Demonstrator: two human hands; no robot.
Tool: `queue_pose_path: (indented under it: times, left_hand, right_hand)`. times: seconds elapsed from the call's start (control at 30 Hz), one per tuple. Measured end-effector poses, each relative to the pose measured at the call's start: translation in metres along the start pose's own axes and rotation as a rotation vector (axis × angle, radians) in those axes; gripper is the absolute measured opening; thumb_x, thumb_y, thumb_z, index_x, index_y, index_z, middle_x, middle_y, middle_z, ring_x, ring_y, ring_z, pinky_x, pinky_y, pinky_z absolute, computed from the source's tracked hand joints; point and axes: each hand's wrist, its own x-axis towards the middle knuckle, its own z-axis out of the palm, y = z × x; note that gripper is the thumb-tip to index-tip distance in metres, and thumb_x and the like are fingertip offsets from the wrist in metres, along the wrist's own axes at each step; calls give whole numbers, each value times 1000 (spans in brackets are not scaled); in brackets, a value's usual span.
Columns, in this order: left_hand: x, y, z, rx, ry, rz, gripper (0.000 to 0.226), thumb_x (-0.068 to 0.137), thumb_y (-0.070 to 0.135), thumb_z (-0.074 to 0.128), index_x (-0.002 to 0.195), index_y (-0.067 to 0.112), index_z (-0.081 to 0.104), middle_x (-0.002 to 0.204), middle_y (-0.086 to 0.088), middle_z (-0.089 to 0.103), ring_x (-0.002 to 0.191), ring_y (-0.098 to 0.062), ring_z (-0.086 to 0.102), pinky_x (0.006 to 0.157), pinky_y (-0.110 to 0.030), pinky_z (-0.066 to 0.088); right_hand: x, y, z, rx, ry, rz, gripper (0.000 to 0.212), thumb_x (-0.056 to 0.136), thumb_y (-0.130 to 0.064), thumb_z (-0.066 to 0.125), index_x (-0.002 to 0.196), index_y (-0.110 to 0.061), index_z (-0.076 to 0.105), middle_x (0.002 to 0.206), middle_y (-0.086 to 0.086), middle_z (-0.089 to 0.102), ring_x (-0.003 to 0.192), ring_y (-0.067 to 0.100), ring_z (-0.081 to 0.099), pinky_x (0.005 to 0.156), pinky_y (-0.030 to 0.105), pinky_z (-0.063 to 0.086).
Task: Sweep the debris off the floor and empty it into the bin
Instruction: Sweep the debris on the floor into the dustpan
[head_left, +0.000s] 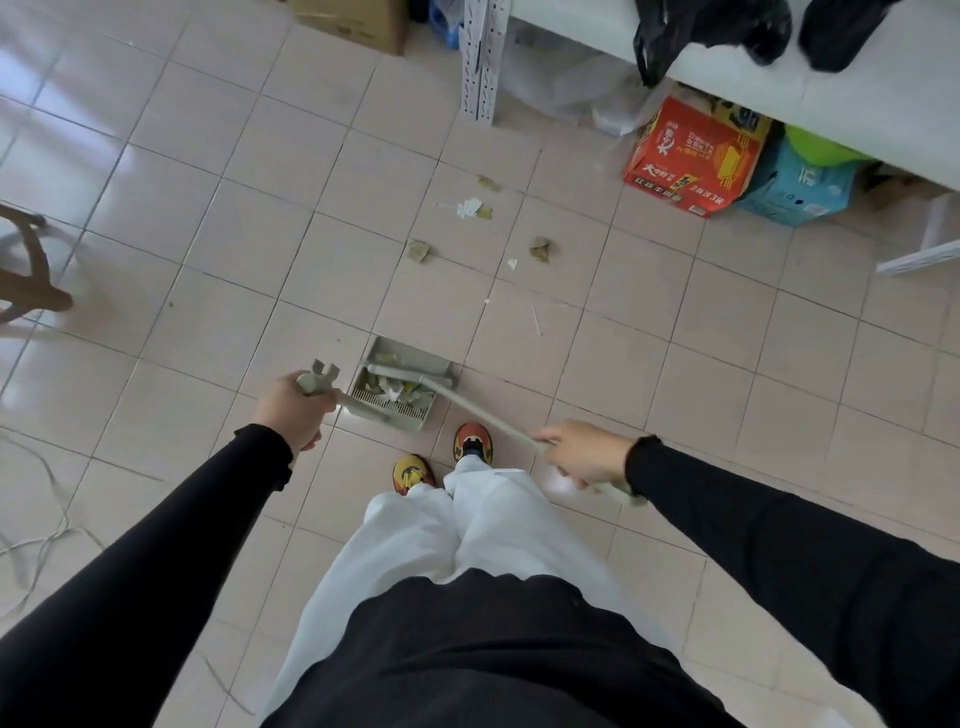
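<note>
A grey-green dustpan stands on the tiled floor just in front of my feet, with paper and leaf scraps inside. My left hand grips the top of the dustpan's long handle. My right hand grips the broom handle, and the broom head lies across the pan's opening. More debris lies scattered on the tiles farther ahead: brownish scraps, white paper bits and a thin white stick.
A red carton and a blue box sit under a white table at the upper right, with black bags on top. A metal shelf post stands ahead. A wooden stool and loose cables are on the left.
</note>
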Motion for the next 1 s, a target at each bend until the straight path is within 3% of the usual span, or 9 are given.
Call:
queue_pose_path:
  times: [0.23,0.6,0.73,1.0]
  left_hand:
    - [-4,-11,-9,-1,-31,19,16,92,13,59,105,5,63,71,-9,50,50,-21,46,46,-24,41]
    - [-1,-13,-29,-45,-42,62,14,92,12,60,101,2,64,69,-10,50,52,-22,44,47,-24,40]
    - [-1,-7,-26,-33,-44,64,14,93,12,60,99,-1,63,69,-11,48,51,-22,44,43,-23,39]
    - [-6,17,2,-13,-17,60,9,94,16,61,92,8,64,65,-6,46,51,-20,42,43,-24,37]
  right_hand:
    - [-33,19,12,83,49,-11,50,100,-21,37,147,-37,43,80,1,53,55,14,46,45,22,40]
    - [14,-22,-23,238,213,-55,52,98,-19,43,148,-33,43,79,2,52,50,12,44,39,22,38]
    - [65,-60,-71,172,285,-92,51,99,-19,43,148,-29,42,83,5,56,52,13,47,40,23,40]
    - [181,-104,-165,-244,302,-99,43,94,-11,42,135,-23,47,107,13,62,77,32,62,64,38,55]
